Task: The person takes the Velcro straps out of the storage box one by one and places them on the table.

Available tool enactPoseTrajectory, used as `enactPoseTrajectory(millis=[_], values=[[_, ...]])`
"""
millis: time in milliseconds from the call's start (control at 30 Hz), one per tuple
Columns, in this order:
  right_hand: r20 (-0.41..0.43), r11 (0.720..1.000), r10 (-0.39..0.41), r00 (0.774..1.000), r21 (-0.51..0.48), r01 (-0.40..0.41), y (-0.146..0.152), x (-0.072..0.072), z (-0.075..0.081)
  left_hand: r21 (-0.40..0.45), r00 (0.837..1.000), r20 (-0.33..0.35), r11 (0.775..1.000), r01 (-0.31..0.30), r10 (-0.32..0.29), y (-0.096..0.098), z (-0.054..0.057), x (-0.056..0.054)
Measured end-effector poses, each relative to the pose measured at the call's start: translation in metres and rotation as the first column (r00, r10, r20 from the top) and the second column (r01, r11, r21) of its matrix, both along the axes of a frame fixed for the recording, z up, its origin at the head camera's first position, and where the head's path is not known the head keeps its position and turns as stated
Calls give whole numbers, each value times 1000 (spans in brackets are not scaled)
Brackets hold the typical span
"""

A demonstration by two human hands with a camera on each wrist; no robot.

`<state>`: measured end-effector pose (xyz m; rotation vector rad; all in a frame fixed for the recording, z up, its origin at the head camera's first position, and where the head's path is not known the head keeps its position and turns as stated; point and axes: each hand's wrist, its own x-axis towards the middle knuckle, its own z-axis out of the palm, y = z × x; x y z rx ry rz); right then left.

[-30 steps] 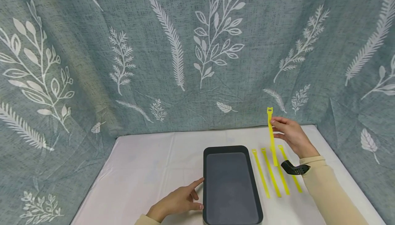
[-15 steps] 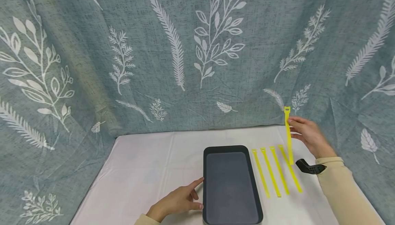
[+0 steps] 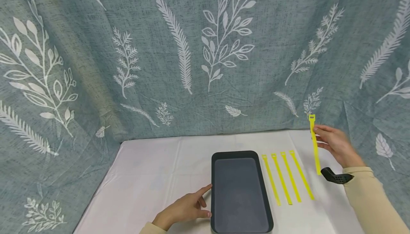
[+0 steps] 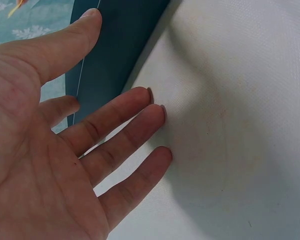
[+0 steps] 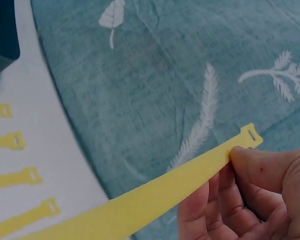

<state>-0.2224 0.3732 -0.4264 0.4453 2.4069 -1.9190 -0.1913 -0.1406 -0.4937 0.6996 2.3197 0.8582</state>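
My right hand (image 3: 336,143) pinches a yellow cable strap (image 3: 315,148) near its slotted head, between thumb and fingers. The strap hangs down over the table's right side; in the right wrist view its slotted end (image 5: 251,136) sticks out past the thumb. To its left, several more yellow straps (image 3: 287,178) lie side by side, slotted heads toward the back. My left hand (image 3: 185,209) is at the left side of a dark rectangular tray (image 3: 213,170), index finger and thumb tips at its wall. The left wrist view shows those fingers extended beside the tray wall (image 4: 110,55).
A white cloth covers the table (image 3: 153,170). A blue-green curtain (image 3: 198,113) with white leaf prints stands along the back and both sides. A black wrist-worn piece (image 3: 336,177) juts from the right sleeve.
My right hand has carried the hanging strap to the right, away from above the row of straps, which now show whole. My left hand and the tray stay where they were.
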Motion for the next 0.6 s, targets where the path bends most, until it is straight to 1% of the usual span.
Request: enactPoseTrajectory(millis=[200, 333, 467, 600], values=[[6, 1000, 29, 1000, -4, -29, 9, 3, -7, 2, 1000, 5, 1000, -1, 1, 0, 1, 1], [41, 998, 60, 997, 16, -61, 11, 4, -14, 1, 1000, 7, 1000, -4, 4, 1, 1, 3], [87, 994, 89, 992, 60, -95, 12, 5, -24, 2, 1000, 10, 1000, -5, 5, 1, 1, 4], [130, 983, 122, 984, 124, -138, 13, 8, -36, -3, 1000, 2, 1000, -5, 5, 1, -1, 4]])
